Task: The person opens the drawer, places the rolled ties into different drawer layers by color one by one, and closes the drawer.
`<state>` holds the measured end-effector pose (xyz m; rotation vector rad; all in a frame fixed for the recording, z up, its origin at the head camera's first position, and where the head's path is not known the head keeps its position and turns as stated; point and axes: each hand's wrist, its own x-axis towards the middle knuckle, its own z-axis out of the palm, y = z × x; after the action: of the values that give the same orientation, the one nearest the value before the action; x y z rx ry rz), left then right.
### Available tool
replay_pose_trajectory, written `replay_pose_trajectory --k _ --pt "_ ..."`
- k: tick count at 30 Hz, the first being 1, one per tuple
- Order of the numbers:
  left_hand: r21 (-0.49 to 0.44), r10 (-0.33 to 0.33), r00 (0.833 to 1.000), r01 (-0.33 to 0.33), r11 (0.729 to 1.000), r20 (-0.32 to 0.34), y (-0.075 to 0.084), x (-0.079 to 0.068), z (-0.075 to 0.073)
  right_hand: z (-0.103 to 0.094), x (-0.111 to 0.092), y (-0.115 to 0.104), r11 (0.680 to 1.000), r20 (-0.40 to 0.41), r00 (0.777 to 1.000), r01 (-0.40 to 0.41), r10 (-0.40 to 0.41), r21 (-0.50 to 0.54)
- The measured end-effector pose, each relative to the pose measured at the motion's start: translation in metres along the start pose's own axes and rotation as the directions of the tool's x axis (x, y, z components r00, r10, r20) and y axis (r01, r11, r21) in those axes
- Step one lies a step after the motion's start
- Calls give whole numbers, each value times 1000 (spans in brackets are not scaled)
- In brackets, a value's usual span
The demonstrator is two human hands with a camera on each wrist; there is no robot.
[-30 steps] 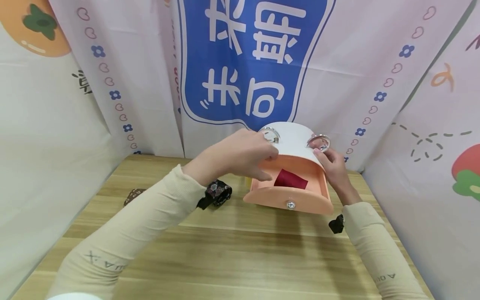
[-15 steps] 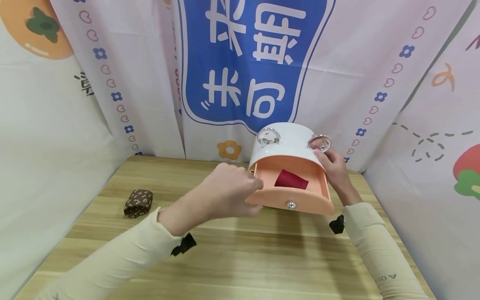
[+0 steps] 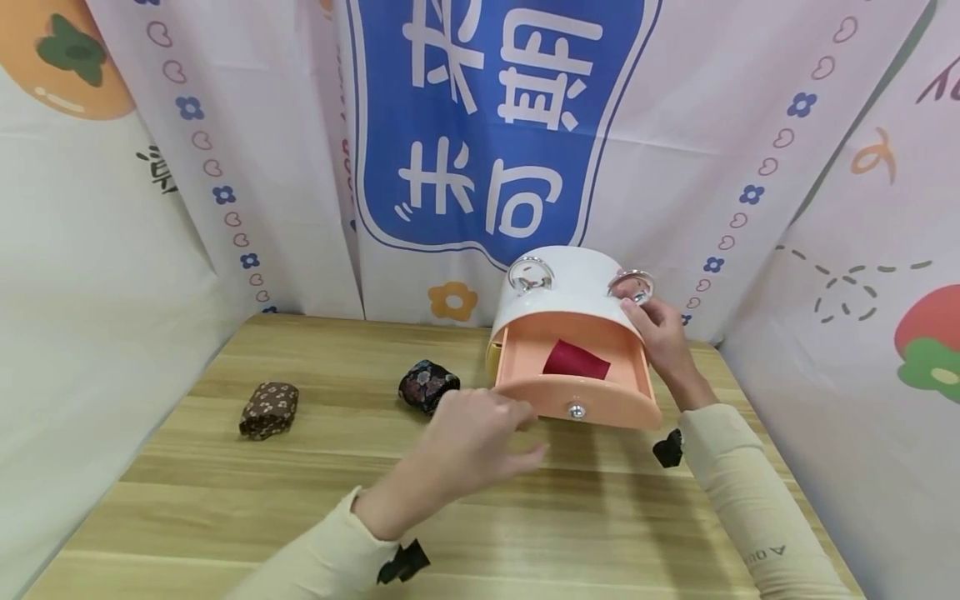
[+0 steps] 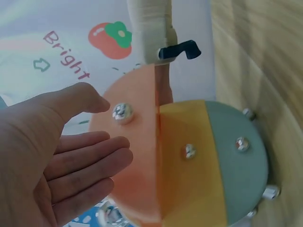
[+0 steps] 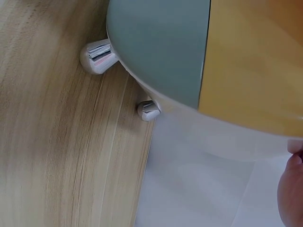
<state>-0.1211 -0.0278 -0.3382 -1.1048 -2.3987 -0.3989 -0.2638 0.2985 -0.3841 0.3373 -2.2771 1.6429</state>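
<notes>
A white round-topped drawer box [image 3: 573, 279] stands on the table with its peach top drawer [image 3: 517, 354] pulled out. Inside that drawer lies a dark red piece of cloth [image 3: 576, 360]. My left hand [image 3: 472, 442] is just in front of the drawer, fingers loosely extended and holding nothing. In the left wrist view, its thumb and fingers are close to the silver knob [image 4: 123, 113], apparently apart from it. My right hand [image 3: 663, 342] grips the box's right side, thumb by the silver ring [image 3: 632, 286]; its far fingers are hidden. Below are a yellow drawer [image 4: 189, 175] and a green drawer [image 4: 241, 175].
A black floral cloth roll [image 3: 427, 385] lies left of the box, and a brown floral roll [image 3: 268, 410] farther left on the wooden table [image 3: 225, 492]. Printed fabric walls [image 3: 292, 150] stand behind and at both sides. Silver feet [image 5: 97, 56] support the box.
My left hand has come away from above the open drawer, down to in front of it, uncovering the black floral roll. My right hand keeps its place on the box.
</notes>
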Motion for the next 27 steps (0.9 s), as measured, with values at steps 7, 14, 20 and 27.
replay_pose_trajectory --k 7,14,20,27 --pt "-142 -91 995 83 986 -49 9 3 26 -1 2 0 1000 -9 1000 20 -20 2" --pt "-201 -196 973 169 965 -123 14 8 47 0 2 1 999 -10 1000 27 -26 38" --pt "-239 -280 946 238 941 -161 17 11 61 1 3 4 998 26 999 47 -48 39" --pt "-239 -317 929 269 933 -189 19 15 67 -1 3 1 999 27 999 27 -28 30"
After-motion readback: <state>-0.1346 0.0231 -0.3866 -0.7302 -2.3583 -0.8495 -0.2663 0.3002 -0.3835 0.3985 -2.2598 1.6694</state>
